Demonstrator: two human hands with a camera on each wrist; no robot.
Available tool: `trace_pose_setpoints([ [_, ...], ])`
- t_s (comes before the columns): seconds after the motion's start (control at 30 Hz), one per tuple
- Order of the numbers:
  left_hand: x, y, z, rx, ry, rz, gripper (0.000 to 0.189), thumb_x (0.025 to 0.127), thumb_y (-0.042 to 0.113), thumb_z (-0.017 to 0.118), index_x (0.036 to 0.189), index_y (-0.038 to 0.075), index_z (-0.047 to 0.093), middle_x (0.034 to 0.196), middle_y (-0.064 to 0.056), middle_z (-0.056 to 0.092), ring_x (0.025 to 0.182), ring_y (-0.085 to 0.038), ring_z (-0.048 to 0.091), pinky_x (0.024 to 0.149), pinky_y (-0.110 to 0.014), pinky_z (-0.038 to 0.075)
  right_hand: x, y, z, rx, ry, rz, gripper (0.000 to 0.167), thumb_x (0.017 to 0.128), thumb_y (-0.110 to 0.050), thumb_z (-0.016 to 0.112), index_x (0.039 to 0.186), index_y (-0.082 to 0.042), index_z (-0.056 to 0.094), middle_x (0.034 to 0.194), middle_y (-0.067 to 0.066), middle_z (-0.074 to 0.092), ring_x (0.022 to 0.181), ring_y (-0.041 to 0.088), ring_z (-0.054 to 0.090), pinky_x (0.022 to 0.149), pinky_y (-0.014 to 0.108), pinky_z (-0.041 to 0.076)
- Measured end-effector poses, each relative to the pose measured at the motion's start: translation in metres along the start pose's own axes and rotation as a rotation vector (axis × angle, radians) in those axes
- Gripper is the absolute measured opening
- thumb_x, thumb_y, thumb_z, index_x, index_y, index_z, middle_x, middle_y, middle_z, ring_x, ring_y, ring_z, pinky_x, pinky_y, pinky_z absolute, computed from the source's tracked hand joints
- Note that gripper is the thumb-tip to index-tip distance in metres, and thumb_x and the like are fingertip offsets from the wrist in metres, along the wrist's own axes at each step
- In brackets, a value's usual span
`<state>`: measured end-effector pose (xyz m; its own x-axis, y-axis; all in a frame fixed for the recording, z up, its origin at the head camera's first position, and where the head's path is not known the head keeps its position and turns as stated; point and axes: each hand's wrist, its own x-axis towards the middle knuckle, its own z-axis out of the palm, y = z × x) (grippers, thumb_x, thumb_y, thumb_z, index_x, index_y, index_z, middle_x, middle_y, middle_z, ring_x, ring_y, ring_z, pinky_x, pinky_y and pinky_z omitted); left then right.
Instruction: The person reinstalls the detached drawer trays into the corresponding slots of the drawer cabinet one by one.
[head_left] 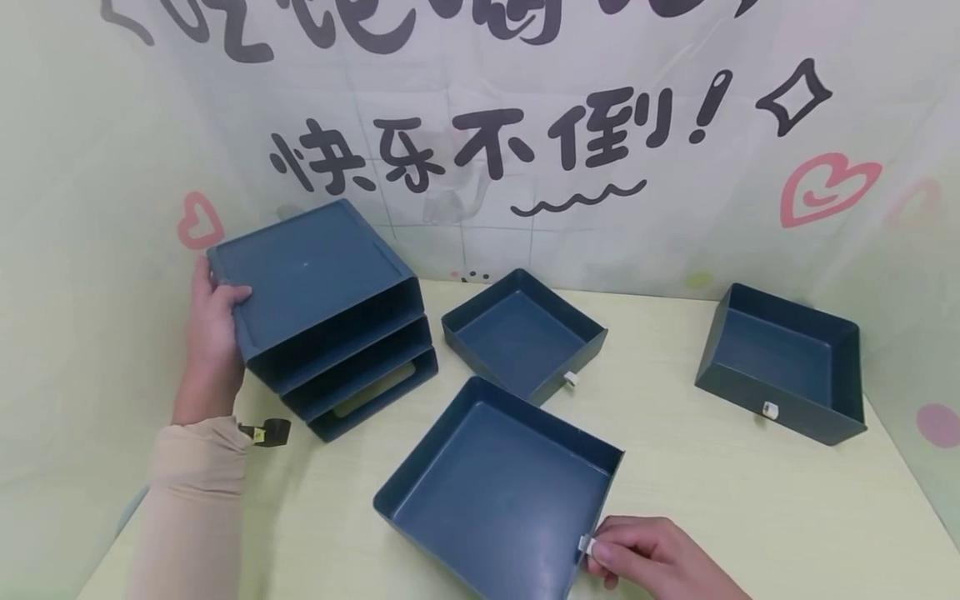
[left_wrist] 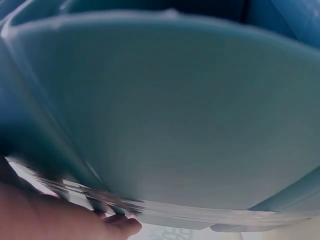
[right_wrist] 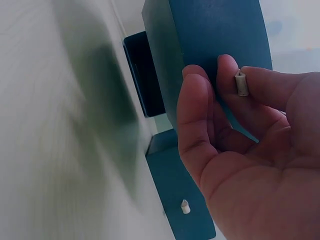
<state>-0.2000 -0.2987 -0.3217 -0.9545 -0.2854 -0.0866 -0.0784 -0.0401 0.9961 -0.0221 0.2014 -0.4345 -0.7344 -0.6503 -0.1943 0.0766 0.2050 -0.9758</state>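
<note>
At the left stands a dark blue desktop drawer cabinet [head_left: 307, 267] with several open slots facing front right. My left hand [head_left: 213, 321] holds its left side, thumb over the top edge; the left wrist view shows a blue panel [left_wrist: 175, 110] close up and part of the hand. A shallow blue drawer [head_left: 502, 492] is in the front middle. Its small white knob [right_wrist: 241, 84] is pinched between the thumb and finger of my right hand [head_left: 648, 554]. In the right wrist view, this drawer is held up off the table.
Another blue drawer [head_left: 521, 333] lies behind the held one, partly overlapped by it in view. A deeper drawer [head_left: 780, 367] sits at the far right, its white knob facing front. A printed cloth [head_left: 465, 242] hangs along the table's back edge.
</note>
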Motion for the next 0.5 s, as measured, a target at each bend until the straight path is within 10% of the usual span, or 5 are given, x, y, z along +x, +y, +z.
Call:
trace_pose_setpoints([
  [0.5, -0.004, 0.001, 0.008, 0.011, 0.042, -0.010, 0.078, 0.102, 0.020, 0.032, 0.160, 0.040, -0.016, 0.170, 0.016, -0.020, 0.159, -0.015, -0.011, 0.129, -0.035, 0.005, 0.028, 0.001, 0.010, -0.027, 0.044, 0.139, 0.032, 0.107, -0.031, 0.052, 0.100, -0.010, 0.075, 0.089, 0.008, 0.068, 0.084, 0.012, 0.063, 0.073, 0.022, 0.047],
])
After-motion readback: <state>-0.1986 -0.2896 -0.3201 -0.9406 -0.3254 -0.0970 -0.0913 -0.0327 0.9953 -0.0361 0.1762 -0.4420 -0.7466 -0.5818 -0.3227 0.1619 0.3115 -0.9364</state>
